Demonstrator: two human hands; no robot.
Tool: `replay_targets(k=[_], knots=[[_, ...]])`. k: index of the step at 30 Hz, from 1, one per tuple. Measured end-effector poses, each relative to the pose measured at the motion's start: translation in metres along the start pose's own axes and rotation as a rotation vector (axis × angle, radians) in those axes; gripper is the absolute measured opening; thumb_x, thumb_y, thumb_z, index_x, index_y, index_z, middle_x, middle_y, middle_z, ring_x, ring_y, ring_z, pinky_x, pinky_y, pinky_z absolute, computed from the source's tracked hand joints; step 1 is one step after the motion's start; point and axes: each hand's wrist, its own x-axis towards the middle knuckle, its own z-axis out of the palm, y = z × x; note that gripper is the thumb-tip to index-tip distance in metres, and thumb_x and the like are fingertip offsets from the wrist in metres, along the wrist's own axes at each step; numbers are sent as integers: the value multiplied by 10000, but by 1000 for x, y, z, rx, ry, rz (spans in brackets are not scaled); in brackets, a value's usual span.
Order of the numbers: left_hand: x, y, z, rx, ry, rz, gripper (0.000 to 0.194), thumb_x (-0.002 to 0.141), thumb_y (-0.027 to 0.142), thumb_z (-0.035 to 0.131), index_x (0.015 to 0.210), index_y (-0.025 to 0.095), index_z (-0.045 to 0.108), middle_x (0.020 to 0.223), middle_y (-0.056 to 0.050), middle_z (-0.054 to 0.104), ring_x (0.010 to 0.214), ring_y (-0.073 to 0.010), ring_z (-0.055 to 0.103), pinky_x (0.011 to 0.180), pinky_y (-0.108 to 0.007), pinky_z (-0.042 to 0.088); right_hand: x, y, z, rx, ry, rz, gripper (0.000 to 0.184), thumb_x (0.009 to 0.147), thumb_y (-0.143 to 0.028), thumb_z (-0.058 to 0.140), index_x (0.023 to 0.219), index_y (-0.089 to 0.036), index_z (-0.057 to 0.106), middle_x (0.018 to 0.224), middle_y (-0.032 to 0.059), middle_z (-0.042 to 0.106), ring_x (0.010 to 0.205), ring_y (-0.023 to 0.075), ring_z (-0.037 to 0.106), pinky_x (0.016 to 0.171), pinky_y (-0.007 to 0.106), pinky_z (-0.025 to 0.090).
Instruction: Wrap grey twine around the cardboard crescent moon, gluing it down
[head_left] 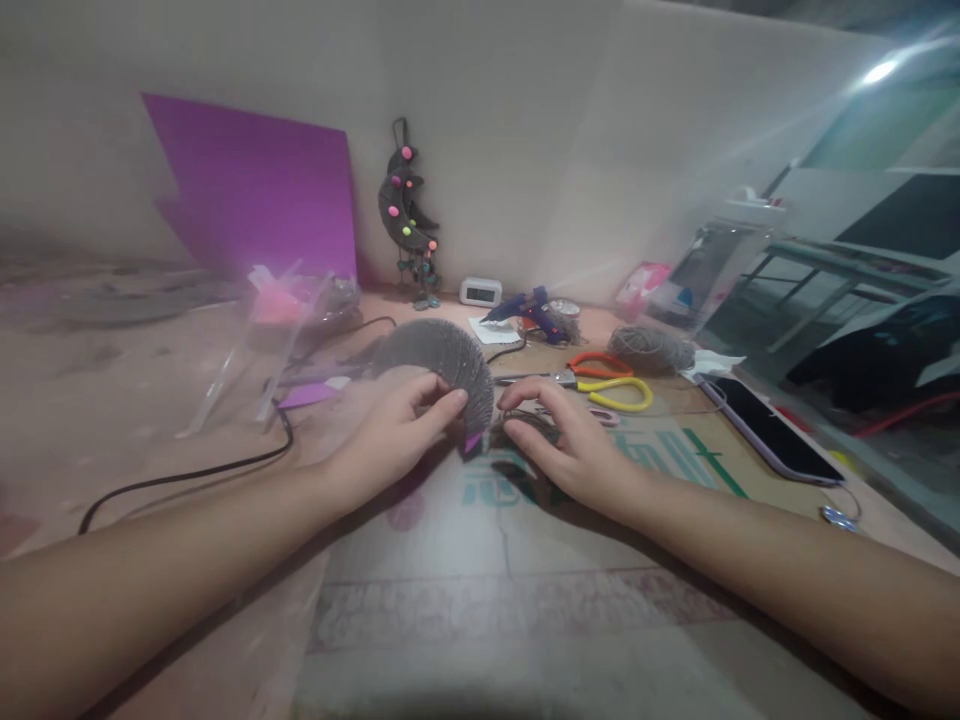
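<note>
My left hand (390, 435) grips a grey crescent wrapped in twine (442, 355), thumb and fingers closed on its lower right end; a bit of purple shows at that tip. My right hand (566, 440) lies beside it on the cardboard sheet (480, 560), fingers pinched on the loose twine strand (525, 425) near the crescent's tip. The picture is blurred, so the strand is hard to follow.
Orange and yellow scissors (611, 380), a twine ball (651, 348), a blue glue gun (529, 312), a small clock (480, 291) and a phone (772, 430) lie to the right and back. A finished moon ornament (407, 215), purple sheet (259, 185), plastic bags (289, 305) and black cable (210, 470) are left.
</note>
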Motion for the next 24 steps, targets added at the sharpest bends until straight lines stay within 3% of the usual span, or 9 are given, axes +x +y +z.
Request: replay_targets(k=[7, 15, 24], knots=[[-2, 0, 1, -17, -23, -15, 329, 935, 360, 461, 647, 205, 504, 545, 46, 479, 571, -138, 474, 566, -262, 352, 2, 1, 3, 24, -94, -47, 95, 954, -233, 533, 950, -187, 616, 943, 53, 660, 937, 185, 584, 872, 347, 453], [-1, -1, 0, 34, -25, 22, 308, 920, 367, 483, 664, 201, 527, 574, 37, 494, 634, -145, 502, 608, -256, 382, 4, -4, 4, 93, -143, 56, 108, 927, -241, 587, 920, -188, 681, 938, 47, 684, 925, 178, 610, 872, 341, 471], [0, -4, 3, -75, -89, 40, 299, 920, 386, 456, 683, 205, 480, 628, 36, 470, 643, -141, 482, 610, -263, 384, 3, -7, 4, 107, -102, 49, 123, 912, -235, 597, 827, -199, 677, 842, 20, 682, 841, 162, 624, 802, 316, 492]])
